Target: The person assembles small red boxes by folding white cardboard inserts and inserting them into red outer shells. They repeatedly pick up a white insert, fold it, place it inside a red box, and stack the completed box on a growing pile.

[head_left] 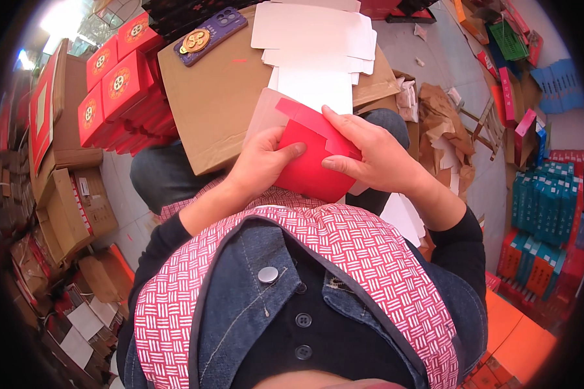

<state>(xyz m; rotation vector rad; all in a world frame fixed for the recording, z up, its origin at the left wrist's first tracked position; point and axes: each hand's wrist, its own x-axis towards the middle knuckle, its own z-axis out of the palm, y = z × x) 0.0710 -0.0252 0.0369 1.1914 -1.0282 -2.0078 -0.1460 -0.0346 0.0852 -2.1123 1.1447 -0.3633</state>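
Red carton blank [311,165], part-folded, sits over my lap just in front of the brown cardboard sheet [214,97], pinched between my left hand [263,162] and right hand [373,152], thumbs on its red face and fingers closed behind. I judge it light, thin and easily creased, best held by the edges near the fold lines. White flat blanks [315,39] and a phone [211,35] lie on the sheet; finished red boxes [120,81] crowd the floor to my left.
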